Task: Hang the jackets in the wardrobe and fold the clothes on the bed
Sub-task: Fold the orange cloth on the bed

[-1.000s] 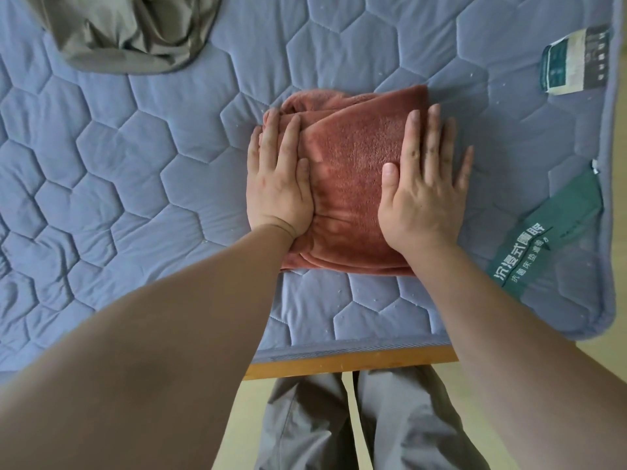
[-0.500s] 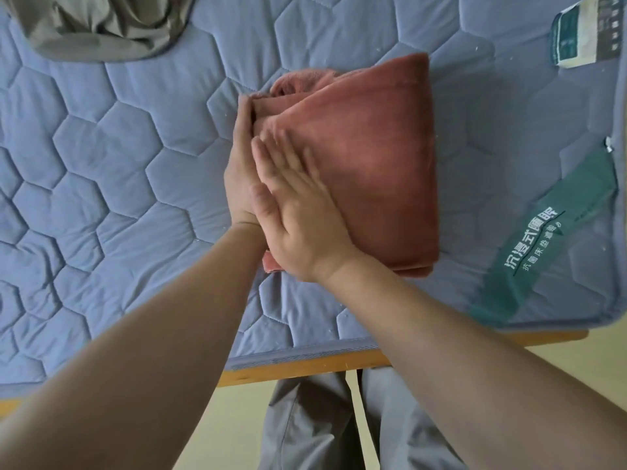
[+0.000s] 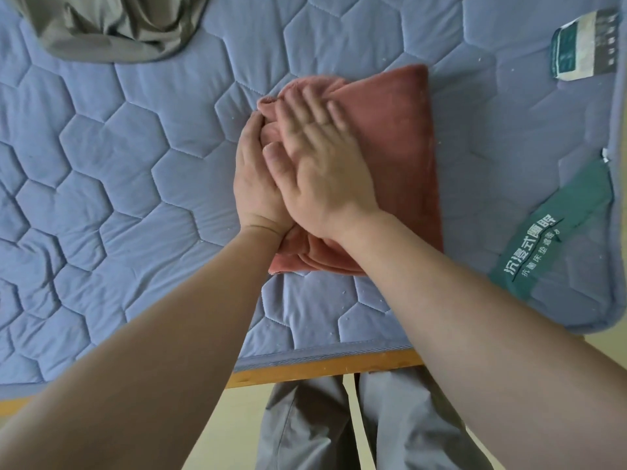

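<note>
Head view, looking down at the bed: I see a folded rust-red fleece cloth (image 3: pixel 400 137) lying flat on the blue quilted mattress pad (image 3: pixel 135 164), just above centre toward 1 o'clock. It is a thick rectangle of several layers. Its right edge is straight, and its far left corner is bunched into soft folds.

Both hands are on its left side. The right hand (image 3: pixel 322 164) lies palm down on top of the cloth with fingers straight and spread a little; the fingertips look blurred. The left hand (image 3: pixel 252 178) sits at the cloth's left edge, partly under the right hand. The fingers I can see run straight along that edge, touching it without curling round anything. Neither hand grips the cloth; both are flat and open against it.

At 11 o'clock, well apart from the red cloth, an olive-grey garment (image 3: pixel 118 28) lies crumpled and unfolded on the pad, cut off by the frame edge. At 2 o'clock a white and green tag (image 3: pixel 583 49) lies near the pad's corner, and at 3 o'clock a green band with white Chinese print (image 3: pixel 556 239) crosses the pad's right border.

At 6 o'clock the wooden bed rail (image 3: pixel 322 366) runs under the pad's near edge, with the person's grey trousers (image 3: pixel 305 429) below it over a pale yellow floor (image 3: pixel 237 418).
</note>
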The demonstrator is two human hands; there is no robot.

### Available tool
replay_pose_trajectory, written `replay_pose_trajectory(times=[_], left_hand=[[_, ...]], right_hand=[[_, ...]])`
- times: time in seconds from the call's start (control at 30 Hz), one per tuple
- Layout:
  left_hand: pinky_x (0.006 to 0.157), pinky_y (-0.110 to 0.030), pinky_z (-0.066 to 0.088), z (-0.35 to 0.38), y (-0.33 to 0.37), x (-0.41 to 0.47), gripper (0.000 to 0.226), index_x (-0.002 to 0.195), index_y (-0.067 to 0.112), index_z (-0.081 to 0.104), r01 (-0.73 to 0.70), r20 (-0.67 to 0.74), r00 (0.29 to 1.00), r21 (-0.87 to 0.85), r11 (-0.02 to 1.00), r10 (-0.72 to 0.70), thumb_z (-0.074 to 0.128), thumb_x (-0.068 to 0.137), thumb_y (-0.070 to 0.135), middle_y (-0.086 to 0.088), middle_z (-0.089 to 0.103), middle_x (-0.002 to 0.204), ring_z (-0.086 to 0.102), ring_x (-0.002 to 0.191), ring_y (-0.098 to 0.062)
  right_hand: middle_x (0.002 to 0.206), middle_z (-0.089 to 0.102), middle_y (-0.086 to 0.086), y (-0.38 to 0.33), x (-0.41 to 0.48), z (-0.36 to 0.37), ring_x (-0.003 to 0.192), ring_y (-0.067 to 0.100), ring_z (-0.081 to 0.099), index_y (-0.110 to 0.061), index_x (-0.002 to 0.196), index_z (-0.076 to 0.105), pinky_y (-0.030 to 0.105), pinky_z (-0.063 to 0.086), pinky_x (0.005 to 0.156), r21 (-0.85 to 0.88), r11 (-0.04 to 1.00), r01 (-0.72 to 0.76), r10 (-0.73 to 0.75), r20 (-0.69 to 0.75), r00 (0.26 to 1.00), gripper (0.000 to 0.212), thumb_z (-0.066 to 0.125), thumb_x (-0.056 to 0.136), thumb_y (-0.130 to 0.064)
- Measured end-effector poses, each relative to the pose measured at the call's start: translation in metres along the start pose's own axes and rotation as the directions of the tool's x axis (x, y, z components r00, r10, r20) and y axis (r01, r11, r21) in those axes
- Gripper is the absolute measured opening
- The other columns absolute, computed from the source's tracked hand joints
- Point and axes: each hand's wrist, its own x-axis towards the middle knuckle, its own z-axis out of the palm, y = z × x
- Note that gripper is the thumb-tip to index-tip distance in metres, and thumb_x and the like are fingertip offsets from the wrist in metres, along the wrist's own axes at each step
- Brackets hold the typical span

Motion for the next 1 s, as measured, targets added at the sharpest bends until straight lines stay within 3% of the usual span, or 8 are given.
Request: replay_pose_trajectory(times=[0.13, 0.27, 0.37, 0.53, 0.63, 0.73, 0.9, 1.0], left_hand=[[0.108, -0.005, 0.026, -0.001, 0.001, -0.003, 0.053, 0.150, 0.010, 0.043, -0.012, -0.031, 0.999, -0.026, 1.000, 0.011, 0.045, 0.105, 0.036, 0.004, 0.046, 0.152, 0.044, 0.137, -0.006], [0.109, -0.011, 0.028, -0.003, 0.008, -0.006, 0.055, 0.148, 0.006, 0.044, -0.001, -0.051, 0.999, -0.078, 0.997, -0.003, 0.034, 0.104, 0.038, -0.006, 0.052, 0.146, 0.046, 0.133, -0.014], [0.113, -0.022, 0.030, -0.005, 0.012, -0.001, 0.057, 0.143, 0.002, 0.048, 0.021, -0.030, 0.999, -0.072, 0.997, -0.023, 0.038, 0.102, 0.040, -0.012, 0.054, 0.139, 0.047, 0.131, -0.023], [0.107, -0.022, 0.031, -0.011, 0.022, 0.000, 0.063, 0.137, 0.001, 0.048, 0.189, -0.029, 0.981, -0.112, 0.976, -0.194, 0.054, 0.097, 0.050, -0.013, 0.048, 0.131, 0.048, 0.124, -0.025], [0.091, -0.013, 0.032, -0.020, 0.036, -0.013, 0.071, 0.136, 0.005, 0.044, 0.393, 0.014, 0.918, -0.161, 0.906, -0.396, 0.062, 0.093, 0.058, -0.009, 0.050, 0.130, 0.052, 0.119, -0.021], [0.082, -0.020, 0.044, -0.040, 0.056, -0.027, 0.085, 0.129, 0.009, 0.047, 0.587, 0.180, 0.808, -0.177, 0.790, -0.561, 0.067, 0.079, 0.074, 0.001, 0.061, 0.115, 0.061, 0.100, -0.014], [0.072, -0.047, 0.063, -0.094, 0.107, -0.036, 0.089, 0.118, 0.009, 0.067, 0.858, 0.627, 0.476, -0.178, 0.482, -0.617, 0.099, 0.046, 0.051, -0.011, 0.077, 0.099, 0.077, 0.085, -0.028], [0.078, -0.051, 0.062, -0.130, 0.151, -0.045, 0.098, 0.121, 0.012, 0.066, 0.842, 0.657, 0.497, -0.208, 0.497, -0.567, 0.102, 0.035, 0.043, -0.012, 0.078, 0.102, 0.077, 0.087, -0.031]], right_hand=[[0.151, 0.047, 0.020, 0.013, -0.032, -0.013, 0.147, 0.033, 0.037, 0.005, 0.143, 0.051, 0.049, 0.029, 0.119, 0.158, 0.965, 0.210, -0.188, -0.144, 0.972, 0.051, 0.038, 0.106, -0.029], [0.151, 0.046, 0.021, 0.045, -0.093, -0.020, 0.144, 0.036, 0.040, -0.001, 0.137, 0.058, 0.055, 0.035, 0.112, 0.057, 0.980, -0.190, 0.198, -0.358, 0.913, 0.044, 0.051, 0.103, -0.029], [0.153, 0.042, 0.023, 0.052, -0.137, -0.007, 0.143, 0.037, 0.040, 0.000, 0.148, 0.043, 0.053, 0.035, 0.114, 0.066, 0.838, -0.542, 0.534, -0.312, 0.786, 0.070, 0.053, 0.100, -0.050], [0.123, 0.065, 0.006, 0.016, -0.155, 0.010, 0.112, 0.022, 0.064, -0.007, 0.131, 0.054, 0.045, 0.053, 0.098, 0.635, 0.321, -0.703, 0.939, -0.116, 0.323, 0.087, 0.059, 0.081, -0.079], [0.118, 0.070, -0.009, -0.022, -0.143, 0.008, 0.105, 0.008, 0.069, -0.018, 0.131, 0.055, 0.037, 0.053, 0.102, 0.837, -0.303, -0.456, 0.927, 0.369, 0.062, 0.087, 0.075, 0.068, -0.074], [0.116, 0.071, -0.005, -0.062, -0.134, 0.005, 0.101, 0.014, 0.070, -0.019, 0.135, 0.055, 0.041, 0.045, 0.110, 0.630, -0.666, -0.400, 0.601, 0.771, 0.213, 0.112, 0.074, 0.047, -0.087], [0.139, 0.063, 0.002, -0.088, -0.135, -0.054, 0.135, 0.026, 0.053, -0.032, 0.144, 0.049, 0.055, 0.022, 0.121, 0.568, -0.748, -0.344, 0.442, 0.812, 0.381, 0.110, 0.070, 0.052, -0.090], [0.130, 0.068, 0.008, -0.097, -0.154, -0.127, 0.120, 0.031, 0.065, -0.026, 0.138, 0.056, 0.055, 0.035, 0.111, 0.577, -0.751, -0.321, 0.435, 0.798, 0.417, 0.082, 0.074, 0.072, -0.072]])
